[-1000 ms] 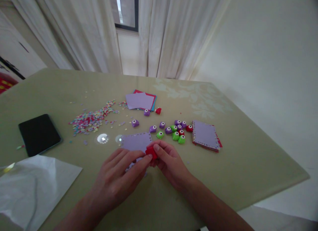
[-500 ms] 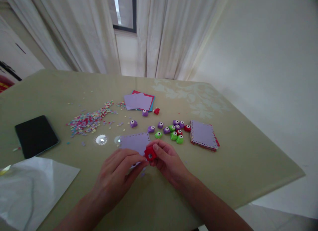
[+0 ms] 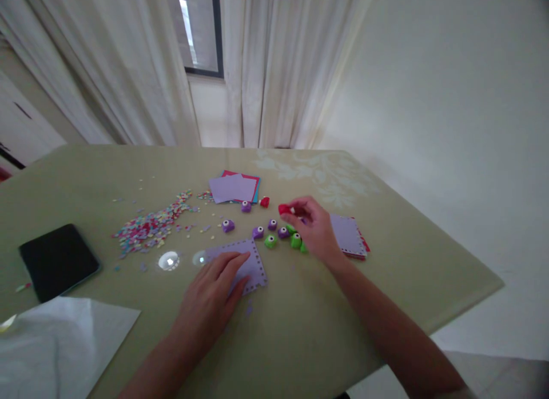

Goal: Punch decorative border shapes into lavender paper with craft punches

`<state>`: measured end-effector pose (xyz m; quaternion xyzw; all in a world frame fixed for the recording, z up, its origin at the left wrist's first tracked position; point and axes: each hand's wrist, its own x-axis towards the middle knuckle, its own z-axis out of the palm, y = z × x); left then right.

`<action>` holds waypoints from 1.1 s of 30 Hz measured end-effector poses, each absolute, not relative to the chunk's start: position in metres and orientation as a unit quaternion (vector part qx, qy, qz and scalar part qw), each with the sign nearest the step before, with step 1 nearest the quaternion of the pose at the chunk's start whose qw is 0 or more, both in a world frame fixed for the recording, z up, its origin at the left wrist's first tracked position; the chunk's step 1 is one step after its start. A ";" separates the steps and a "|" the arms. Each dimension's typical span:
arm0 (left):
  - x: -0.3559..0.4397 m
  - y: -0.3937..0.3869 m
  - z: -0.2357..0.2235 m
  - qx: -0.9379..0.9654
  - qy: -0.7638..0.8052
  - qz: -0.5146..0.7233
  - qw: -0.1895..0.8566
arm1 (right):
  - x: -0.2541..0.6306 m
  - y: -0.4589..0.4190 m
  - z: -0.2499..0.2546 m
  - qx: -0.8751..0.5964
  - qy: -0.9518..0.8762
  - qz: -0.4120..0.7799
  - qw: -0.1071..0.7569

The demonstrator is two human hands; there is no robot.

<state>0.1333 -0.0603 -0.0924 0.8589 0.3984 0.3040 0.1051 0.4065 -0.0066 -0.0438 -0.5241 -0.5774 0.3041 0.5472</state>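
Raised over the cluster of punches, my right hand [image 3: 316, 230] pinches a small red paper punch [image 3: 283, 209] between thumb and fingers. My left hand [image 3: 211, 290] rests over a lilac card [image 3: 258, 267] with holes punched along its edges; its fingers are apart and hold nothing. The hand hides part of that card. Beyond it sit several small punches with white eye-like buttons, among them a purple punch [image 3: 258, 232] and a green punch [image 3: 270, 241]. My right hand covers some of the others. Another red punch [image 3: 265, 202] lies farther back.
Punched cards [image 3: 345, 234] are stacked at the right, and plain coloured cards [image 3: 234, 188] lie at the back. Paper confetti [image 3: 148, 227] is heaped at the left. A dark tablet-like slab [image 3: 60, 260] and a white sheet [image 3: 77, 336] occupy the left side of the table.
My right hand has carried the red punch away from my left hand, up and rightward over the other punches. My left hand has let go and lowered onto the lilac card. The view has tilted up.
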 end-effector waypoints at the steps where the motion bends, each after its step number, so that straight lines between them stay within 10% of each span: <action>1: 0.134 -0.059 -0.095 0.866 0.400 0.286 0.093 | 0.420 0.016 -0.038 -0.562 -0.615 0.232 0.503; 4: 0.135 -0.058 -0.099 0.877 0.415 0.231 0.066 | 0.448 0.084 -0.028 -0.666 -0.667 0.139 0.303; 12: 0.133 -0.058 -0.097 0.886 0.420 0.166 0.102 | 0.427 0.167 -0.049 -0.705 -0.679 0.100 0.180; 33: 0.125 -0.006 -0.067 0.822 0.527 0.185 0.111 | 0.442 0.081 -0.054 -0.562 -0.787 0.163 0.194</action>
